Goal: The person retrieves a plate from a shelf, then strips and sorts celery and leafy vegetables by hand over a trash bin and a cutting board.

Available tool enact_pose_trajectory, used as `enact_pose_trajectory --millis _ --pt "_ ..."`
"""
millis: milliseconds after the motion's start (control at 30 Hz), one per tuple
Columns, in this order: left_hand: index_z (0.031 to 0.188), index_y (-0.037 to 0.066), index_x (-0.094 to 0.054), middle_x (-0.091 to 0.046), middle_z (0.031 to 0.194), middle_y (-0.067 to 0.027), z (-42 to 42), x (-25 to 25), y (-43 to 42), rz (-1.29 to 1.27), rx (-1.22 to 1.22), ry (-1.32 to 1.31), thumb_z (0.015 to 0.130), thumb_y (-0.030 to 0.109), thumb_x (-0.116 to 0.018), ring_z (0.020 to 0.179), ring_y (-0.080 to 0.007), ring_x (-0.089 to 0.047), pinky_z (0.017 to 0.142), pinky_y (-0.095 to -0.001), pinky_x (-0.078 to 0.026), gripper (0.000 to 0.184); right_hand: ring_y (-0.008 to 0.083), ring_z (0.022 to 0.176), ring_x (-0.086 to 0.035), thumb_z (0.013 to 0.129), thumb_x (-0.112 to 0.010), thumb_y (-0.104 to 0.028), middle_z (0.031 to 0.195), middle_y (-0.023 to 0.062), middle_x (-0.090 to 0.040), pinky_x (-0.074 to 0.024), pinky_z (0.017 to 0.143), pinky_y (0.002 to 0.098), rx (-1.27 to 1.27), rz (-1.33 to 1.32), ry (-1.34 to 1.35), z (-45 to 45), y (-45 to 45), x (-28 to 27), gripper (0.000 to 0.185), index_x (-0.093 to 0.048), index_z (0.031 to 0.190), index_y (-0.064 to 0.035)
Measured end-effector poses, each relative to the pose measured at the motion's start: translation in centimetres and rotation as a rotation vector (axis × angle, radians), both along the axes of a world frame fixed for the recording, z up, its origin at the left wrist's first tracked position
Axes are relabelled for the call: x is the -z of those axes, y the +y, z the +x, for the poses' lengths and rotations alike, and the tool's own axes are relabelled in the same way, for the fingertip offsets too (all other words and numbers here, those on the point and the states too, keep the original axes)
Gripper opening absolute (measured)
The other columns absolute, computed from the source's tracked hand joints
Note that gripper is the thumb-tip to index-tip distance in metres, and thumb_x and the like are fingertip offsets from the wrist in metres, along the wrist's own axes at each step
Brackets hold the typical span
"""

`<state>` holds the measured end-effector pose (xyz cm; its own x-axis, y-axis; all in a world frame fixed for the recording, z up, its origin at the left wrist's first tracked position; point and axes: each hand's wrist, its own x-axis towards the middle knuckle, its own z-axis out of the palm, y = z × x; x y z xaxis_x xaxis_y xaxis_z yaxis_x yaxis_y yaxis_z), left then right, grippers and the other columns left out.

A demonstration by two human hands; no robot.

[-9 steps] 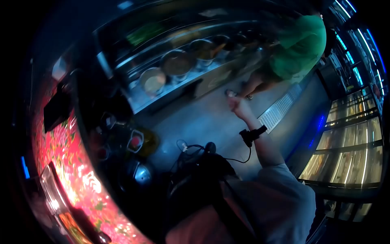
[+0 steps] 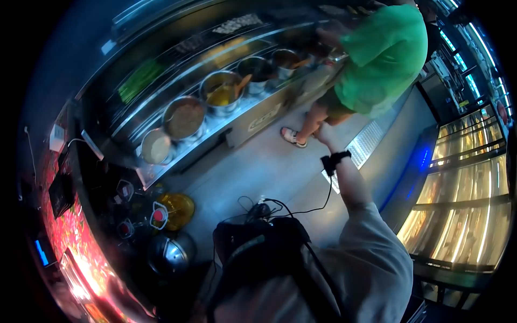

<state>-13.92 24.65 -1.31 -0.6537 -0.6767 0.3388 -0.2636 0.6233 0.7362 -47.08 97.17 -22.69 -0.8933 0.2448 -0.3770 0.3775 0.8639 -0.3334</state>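
Observation:
My right arm reaches forward over the floor, with a black band (image 2: 336,161) and a cable on its wrist. My right hand (image 2: 325,134) appears small beyond the band and overlaps a co-worker's lower leg in the view. Its fingers are too indistinct to read, and I make out no object in it. I cannot pick out my left hand. Several pots stand in a row along the counter: a pot of yellow liquid with a ladle (image 2: 221,96), a wide pot (image 2: 184,117) and a smaller pale-filled pot (image 2: 156,146).
A co-worker in a green shirt (image 2: 385,59) stands at the counter. A yellow oil jug (image 2: 177,211) and a shiny rounded metal vessel (image 2: 171,254) sit low at left. A floor grate (image 2: 365,141) runs beside lit glass-fronted cabinets (image 2: 458,215). A red patterned counter (image 2: 72,226) curves at far left.
The view has shifted, and the pots now appear further left and sharper. My right hand appears slightly further right. The co-worker's shoe shows more clearly.

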Motion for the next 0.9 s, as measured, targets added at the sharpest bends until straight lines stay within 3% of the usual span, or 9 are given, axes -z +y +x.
enact_pose_trajectory --millis 100,133,300,467,533,600,733,800,900 --pt "0.128 0.002 -0.048 -0.054 0.126 -0.0132 -4.6 2.3 5.5 0.505 0.389 -0.346 0.093 0.047 -0.049 0.112 -0.0220 -0.053 0.093 -0.0346 -0.042 0.057 0.0359 0.103 -0.062 0.076 -0.068 -0.022 0.105 0.0230 -0.065 -0.0492 0.087 0.0395 0.098 0.098 0.262 -8.5 9.2 -0.8 0.042 -0.063 0.110 0.0005" --pt "0.125 0.001 -0.050 -0.056 0.122 -0.0123 -6.6 2.5 7.6 0.646 0.491 -0.428 0.094 0.040 -0.051 0.108 -0.0205 -0.055 0.090 -0.0333 -0.044 0.050 0.0361 0.098 -0.064 0.077 -0.065 -0.027 0.100 0.0226 -0.067 -0.0505 0.083 0.0410 0.136 0.086 0.405 -11.1 11.5 -1.2 0.038 -0.065 0.106 -0.0013" --pt "0.113 0.004 -0.059 -0.062 0.100 -0.0041 -12.1 15.6 10.7 0.852 0.365 -0.798 0.093 0.019 -0.055 0.089 -0.0124 -0.059 0.074 -0.0243 -0.046 0.025 0.0368 0.101 -0.063 0.076 -0.061 -0.013 0.108 0.0234 -0.065 -0.0499 0.089 0.0397 0.143 0.147 0.375 -23.4 20.3 0.2 0.038 -0.063 0.112 -0.0008" --pt "0.112 0.002 -0.060 -0.062 0.088 -0.0033 -19.4 26.6 15.8 0.978 0.308 -0.984 0.091 0.026 -0.062 0.077 -0.0119 -0.060 0.065 -0.0260 -0.049 0.032 0.0345 0.100 -0.063 0.077 -0.058 -0.011 0.104 0.0198 -0.066 -0.0486 0.089 0.0381 0.195 0.218 0.426 -32.5 25.1 3.2 0.033 -0.063 0.110 -0.0056" --pt "0.115 0.001 -0.058 -0.064 0.091 -0.0054 -23.4 27.7 18.8 0.992 0.333 -1.034 0.090 0.029 -0.064 0.077 -0.0137 -0.062 0.065 -0.0259 -0.049 0.038 0.0346 0.110 -0.060 0.082 -0.049 -0.010 0.118 0.0178 -0.063 -0.0455 0.097 0.0409 0.078 0.599 0.582 -36.7 29.0 6.3 0.046 -0.054 0.127 -0.0023" --pt "0.118 0.001 -0.056 -0.065 0.095 -0.0073 -26.8 26.1 21.5 0.982 0.336 -1.057 0.090 0.027 -0.063 0.078 -0.0153 -0.063 0.063 -0.0264 -0.050 0.038 0.0331 0.108 -0.060 0.083 -0.045 -0.007 0.118 0.0179 -0.062 -0.0474 0.093 0.0411 0.186 0.565 0.854 -39.7 30.0 5.8 0.045 -0.052 0.127 -0.0004" --pt "0.115 0.004 -0.057 -0.064 0.093 -0.0054 -29.7 22.7 29.0 0.951 0.224 -0.981 0.091 0.023 -0.062 0.072 -0.0146 -0.063 0.055 -0.0246 -0.050 0.031 0.0311 0.103 -0.059 0.082 -0.047 -0.007 0.113 0.0167 -0.062 -0.0465 0.088 0.0395 0.245 0.462 0.696 -43.6 34.1 8.0 0.041 -0.053 0.122 -0.0002" --pt "0.110 0.008 -0.058 -0.063 0.089 -0.0038 -28.6 24.0 29.9 1.181 0.260 -0.887 0.090 0.021 -0.062 0.070 -0.0143 -0.063 0.053 -0.0238 -0.048 0.024 0.0301 0.100 -0.059 0.082 -0.048 -0.007 0.110 0.0161 -0.061 -0.0460 0.086 0.0388 0.246 0.419 0.602 -45.4 36.0 10.7 0.038 -0.053 0.119 -0.0001" --pt "0.110 0.009 -0.056 -0.063 0.091 -0.0070 -27.8 24.0 33.7 1.089 0.066 -1.121 0.091 0.025 -0.057 0.070 -0.0164 -0.064 0.056 -0.0299 -0.052 0.024 0.0286 0.096 -0.058 0.082 -0.049 -0.007 0.106 0.0153 -0.061 -0.0453 0.082 0.0376 0.227 0.359 0.482 -47.2 37.8 15.5 0.035 -0.054 0.116 0.0000"
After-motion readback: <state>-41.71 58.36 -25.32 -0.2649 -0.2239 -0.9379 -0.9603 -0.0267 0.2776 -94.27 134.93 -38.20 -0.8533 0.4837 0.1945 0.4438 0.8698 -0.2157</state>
